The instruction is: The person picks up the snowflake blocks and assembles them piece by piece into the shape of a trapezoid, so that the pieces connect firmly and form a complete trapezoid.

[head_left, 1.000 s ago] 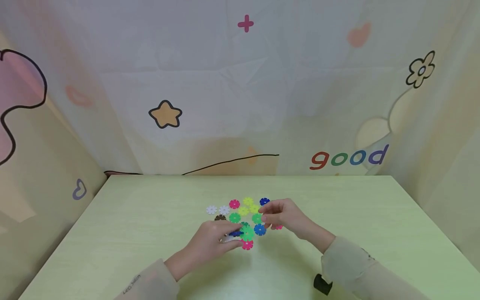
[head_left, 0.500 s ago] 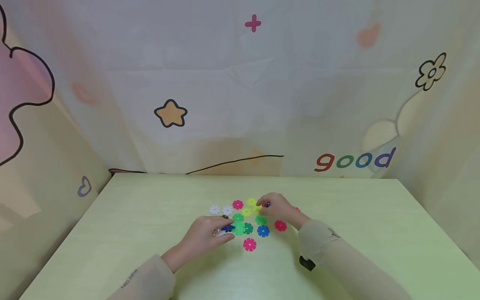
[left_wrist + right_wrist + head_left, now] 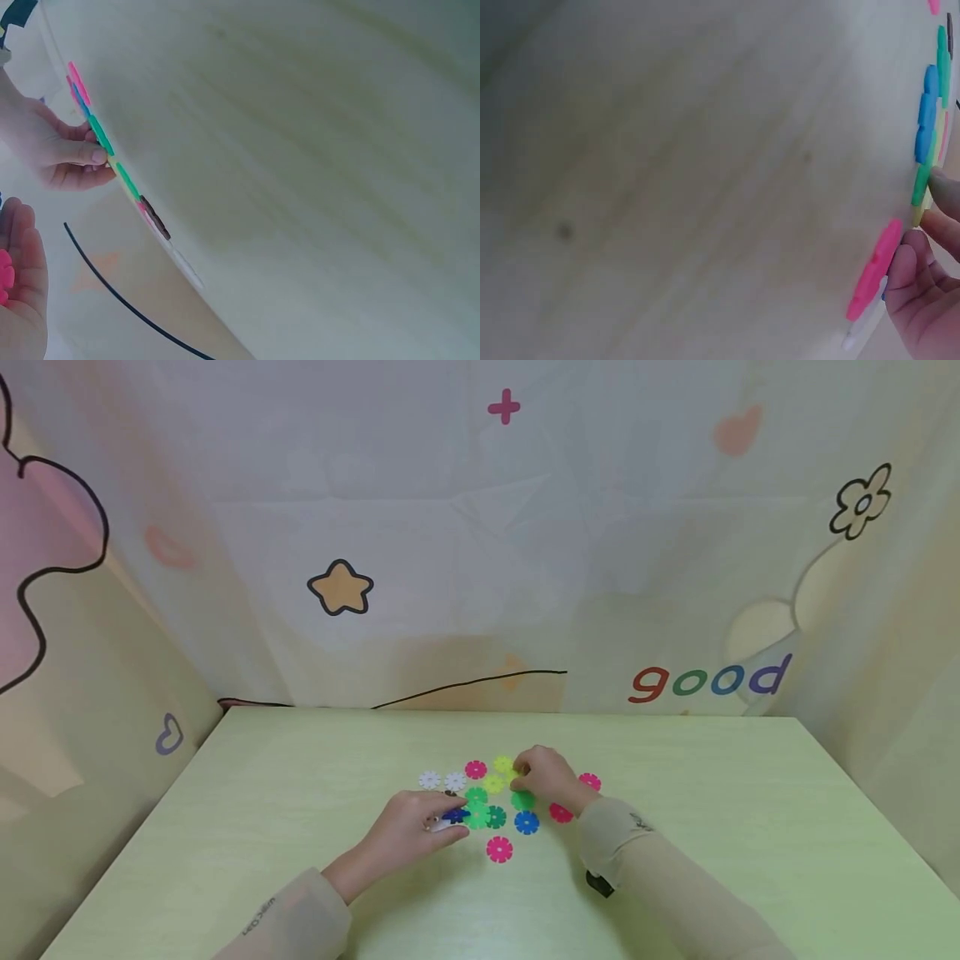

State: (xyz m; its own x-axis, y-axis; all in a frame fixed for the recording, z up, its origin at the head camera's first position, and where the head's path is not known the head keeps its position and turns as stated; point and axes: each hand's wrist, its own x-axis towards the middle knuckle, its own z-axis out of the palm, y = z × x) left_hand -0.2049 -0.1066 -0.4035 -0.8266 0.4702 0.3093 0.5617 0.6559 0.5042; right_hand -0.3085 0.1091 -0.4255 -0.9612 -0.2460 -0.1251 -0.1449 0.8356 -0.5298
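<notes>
Pale green across the tabletop [image 3: 315, 760]. With left hand [image 3: 411, 828], grips bright green disc [image 3: 477, 816] and dark blue disc [image 3: 455, 816] mid-table. With right hand [image 3: 549, 773], holds fingers narrow at yellow disc [image 3: 917, 218] among scattered discs [image 3: 499, 849]; cannot tell if pinched.

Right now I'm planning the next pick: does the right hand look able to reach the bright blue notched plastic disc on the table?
Probably yes: nothing covers the blue disc, close to the right hand, though that hand is at a yellow notched disc.
</notes>
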